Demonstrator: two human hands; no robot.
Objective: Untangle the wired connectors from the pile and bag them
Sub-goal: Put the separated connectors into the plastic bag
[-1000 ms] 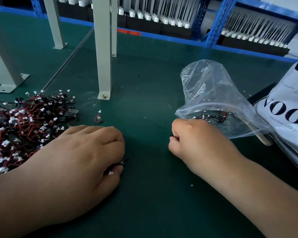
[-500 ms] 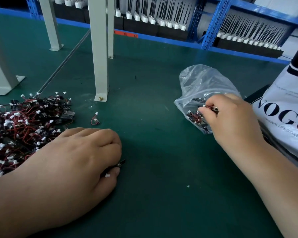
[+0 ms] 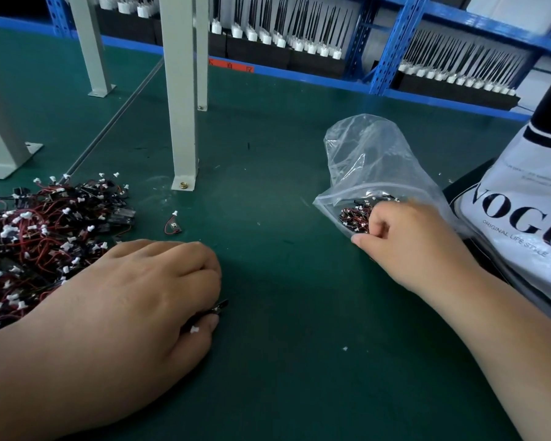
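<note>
Head view: the clear bag (image 3: 372, 154) lies open on the green bench (image 3: 283, 313), a small heap of bagged connectors (image 3: 353, 214) just inside its mouth. The right hand (image 3: 407, 240) is at that mouth, fingers curled, its grip apparently pinching the bag's near lip. Well left of the bag, the left hand (image 3: 134, 300) rests on the bench, its grip narrow around one wired connector (image 3: 217, 308). The tangled pile (image 3: 45, 237) sits further left of the bag, with a stray connector (image 3: 172, 224) lying between the two. The step in hand looks like bagging. Next, the left hand's piece likely needs carrying to the bag's mouth while the lip is kept open.
</note>
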